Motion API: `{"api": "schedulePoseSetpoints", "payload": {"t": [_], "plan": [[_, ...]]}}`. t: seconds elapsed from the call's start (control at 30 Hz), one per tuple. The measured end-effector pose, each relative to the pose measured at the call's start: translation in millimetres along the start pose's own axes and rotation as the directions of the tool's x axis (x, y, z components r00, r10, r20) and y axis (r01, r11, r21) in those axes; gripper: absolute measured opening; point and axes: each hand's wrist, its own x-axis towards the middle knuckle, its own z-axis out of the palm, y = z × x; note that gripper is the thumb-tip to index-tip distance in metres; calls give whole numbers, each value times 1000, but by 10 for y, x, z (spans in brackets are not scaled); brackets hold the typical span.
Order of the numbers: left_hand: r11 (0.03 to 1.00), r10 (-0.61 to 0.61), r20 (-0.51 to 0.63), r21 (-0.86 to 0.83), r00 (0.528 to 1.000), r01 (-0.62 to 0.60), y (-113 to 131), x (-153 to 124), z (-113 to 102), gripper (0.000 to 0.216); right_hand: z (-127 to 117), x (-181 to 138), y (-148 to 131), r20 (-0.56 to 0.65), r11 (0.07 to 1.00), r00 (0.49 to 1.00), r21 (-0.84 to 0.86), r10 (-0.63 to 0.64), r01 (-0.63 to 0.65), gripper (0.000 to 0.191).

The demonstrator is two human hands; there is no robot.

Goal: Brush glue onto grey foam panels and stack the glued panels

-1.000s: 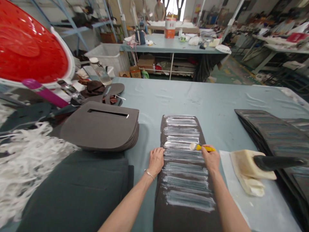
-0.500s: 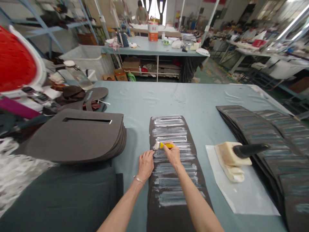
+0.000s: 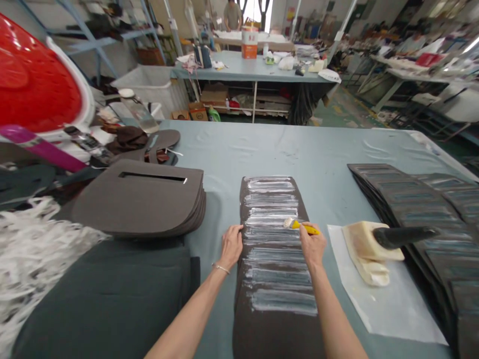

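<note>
A long dark foam-like panel (image 3: 275, 329) lies flat in front of me, crossed by several bands of wet white glue-like coating. My right hand (image 3: 313, 244) grips a small brush with a yellow handle (image 3: 309, 229); its whitened bristles touch the right part of one band. At the panel's left edge, my left hand (image 3: 232, 244) rests with its fingertips against the rim, fingers bent but not gripping. Right of the panel, a cream block-shaped container with a black handle (image 3: 404, 236) stands on a white sheet (image 3: 404, 309).
Coated dark panels (image 3: 407, 199) are stacked on the right. To the left are grey pieces with a slot (image 3: 149, 204), folded dark fabric (image 3: 105, 294) and white strips (image 3: 41, 254). A clear bottle (image 3: 139, 112) stands behind. Another person (image 3: 232, 16) is at a far table.
The brush in my right hand has swept rightward across the panel. My left hand stays at the left edge. The whole view has shifted slightly.
</note>
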Motion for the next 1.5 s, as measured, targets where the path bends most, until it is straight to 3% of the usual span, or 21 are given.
{"api": "schedulePoseSetpoints", "payload": {"t": [0.1, 0.2, 0.27, 0.37, 0.5, 0.57, 0.67, 0.83, 0.9, 1.03, 1.1, 1.17, 1.27, 1.37, 1.5], "plan": [[999, 21, -12, 27, 1000, -21, 51, -76, -22, 27, 208, -291, -202, 160, 994, 985, 98, -64, 49, 28], [991, 75, 15, 108, 997, -76, 153, -183, -5, 22, 408, -540, -349, 382, 975, 907, 193, -176, 108, 27], [986, 75, 9, 147, 997, -76, 206, -230, 5, 21, 461, -585, -342, 449, 970, 870, 213, -203, 117, 28], [986, 73, -3, 154, 997, -71, 231, -249, 6, 22, 280, -416, -129, 374, 989, 920, 126, -118, 76, 30], [987, 79, -17, 140, 997, -76, 218, -246, 12, 22, -272, -43, 249, 96, 995, 995, -103, 14, -4, 38], [989, 69, -27, 135, 997, -65, 205, -246, 28, 22, -462, 51, 338, -24, 980, 1000, -200, -13, 7, 41], [994, 36, -33, 100, 999, -32, 161, -236, 41, 23, -533, 31, 330, -55, 972, 996, -228, -64, 50, 41], [998, -63, -71, -16, 995, 62, 73, -255, -35, 25, -367, -213, 152, -2, 992, 1000, -123, -26, 26, 36], [999, -39, -84, -1, 996, 39, 89, -320, -68, 24, -230, -367, 34, 90, 996, 994, -59, -56, 62, 33], [993, 80, -29, 88, 996, -78, 178, -508, -58, 22, 173, -748, -272, 362, 984, 917, 111, -170, 139, 28], [986, 106, -15, 132, 994, -103, 201, -580, -33, 25, 348, -881, -369, 430, 970, 872, 164, -234, 180, 27], [980, 112, -13, 165, 994, -109, 195, -619, -14, 29, 410, -900, -355, 441, 968, 863, 159, -247, 195, 29], [977, 119, 2, 177, 993, -118, 160, -635, -6, 32, 205, -688, -110, 368, 987, 916, 43, -159, 154, 32], [979, 120, 7, 163, 993, -119, 139, -637, 1, 31, -246, -327, 242, 207, 986, 976, -135, -66, 96, 36], [988, 104, -20, 118, 994, -101, 132, -621, 11, 30, -705, -42, 488, -23, 925, 997, -376, -71, 57, 38]]}}
